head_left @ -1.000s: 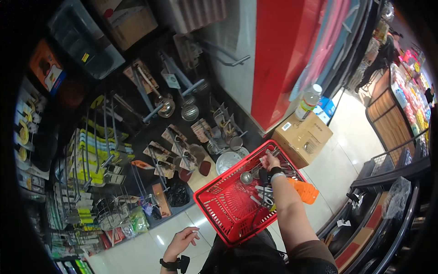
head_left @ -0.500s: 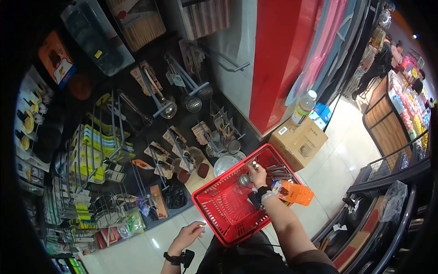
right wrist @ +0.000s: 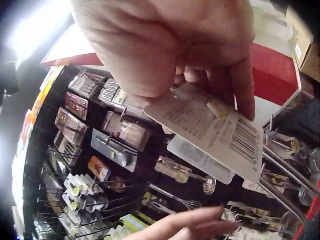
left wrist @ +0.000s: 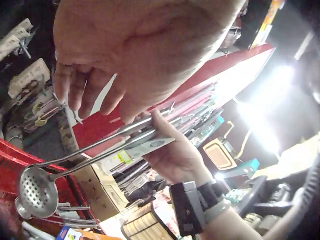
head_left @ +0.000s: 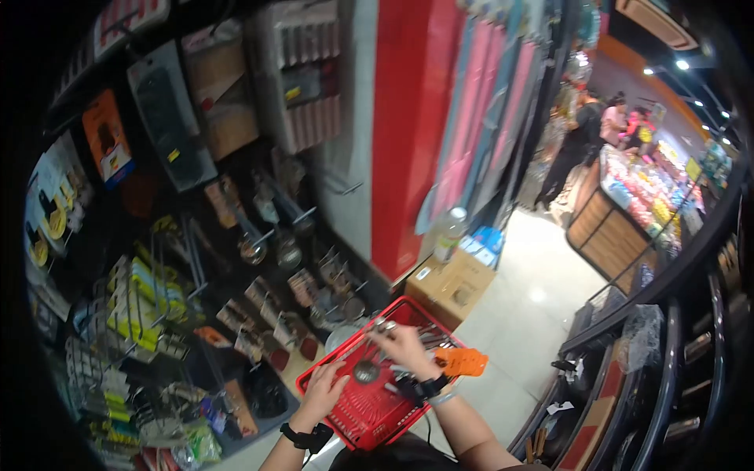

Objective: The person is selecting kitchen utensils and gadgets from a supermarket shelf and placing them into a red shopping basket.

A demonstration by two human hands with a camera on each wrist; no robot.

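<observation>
My right hand (head_left: 404, 350) grips the metal handles of two ladles over the red basket (head_left: 363, 424). In the left wrist view a perforated ladle bowl (left wrist: 39, 192) hangs lowest, with the second bowl mostly hidden behind it. Printed cardboard tags (right wrist: 212, 127), one with a barcode, hang at the handles below the right palm. My left hand (head_left: 323, 390) is held over the basket's left side, fingers relaxed and nothing in them, close to the ladles. Inside the basket lie several metal utensils, and an orange packaged item (head_left: 462, 362) sticks out over its right side.
A cardboard box (head_left: 452, 286) with a clear bottle (head_left: 448, 235) on it stands beyond the basket. Racks of hanging kitchen tools (head_left: 141, 298) fill the left. Dark shelving (head_left: 613, 385) lines the right. People stand near a goods counter (head_left: 609, 235) farther back.
The right hand has lifted the ladles by their handles from among the things in the basket. My left hand has moved right and up, over the basket. The head view has turned toward the right.
</observation>
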